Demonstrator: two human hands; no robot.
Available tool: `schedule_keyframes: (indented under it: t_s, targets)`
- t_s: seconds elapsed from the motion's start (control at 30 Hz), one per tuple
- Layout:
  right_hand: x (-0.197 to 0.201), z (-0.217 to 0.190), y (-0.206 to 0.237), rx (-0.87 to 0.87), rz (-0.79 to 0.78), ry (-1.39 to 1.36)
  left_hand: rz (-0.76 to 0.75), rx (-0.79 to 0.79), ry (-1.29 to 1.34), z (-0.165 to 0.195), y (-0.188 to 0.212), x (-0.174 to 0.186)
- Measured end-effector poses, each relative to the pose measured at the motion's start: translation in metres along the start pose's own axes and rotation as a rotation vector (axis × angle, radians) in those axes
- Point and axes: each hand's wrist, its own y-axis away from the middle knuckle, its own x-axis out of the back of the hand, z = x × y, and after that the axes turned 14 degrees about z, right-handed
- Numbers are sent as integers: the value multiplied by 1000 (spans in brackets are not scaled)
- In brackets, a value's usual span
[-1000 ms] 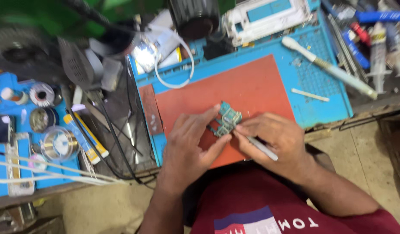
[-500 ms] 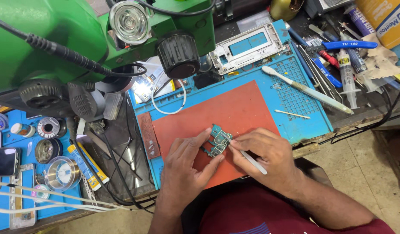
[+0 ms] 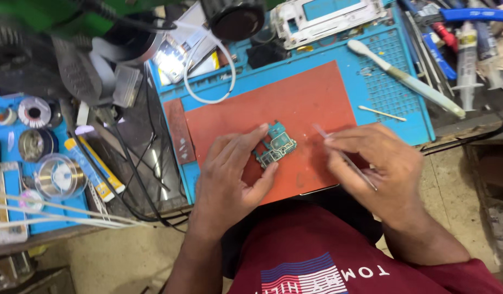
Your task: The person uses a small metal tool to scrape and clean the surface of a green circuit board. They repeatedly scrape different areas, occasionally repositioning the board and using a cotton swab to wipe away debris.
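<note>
- Head view: left hand pins a small green circuit board between forefinger and thumb, near the middle of the red mat, which lies on the blue work mat.
- Right hand is closed on thin tweezers, tip raised just beside the board, not touching it.
- Progress, as I judge it: board is bare and out of its housing; probing work on it looks mid-way, nothing refitted.
- Against 0.5 s ago: the tweezers have pulled back from the board; the camera sits closer.
- White-handled brush lies untouched near the blue mat's right edge.
</note>
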Motion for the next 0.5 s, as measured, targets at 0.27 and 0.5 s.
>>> schedule_keyframes:
  t_s: [0.27,0.5]
  targets:
    - [-3,-6,-8,-37,-148,-154,-76,-35,6,-16,-3,6]
    - [-21,9,11,-116,-132,-283,-65,-102,94,-27,-1,12]
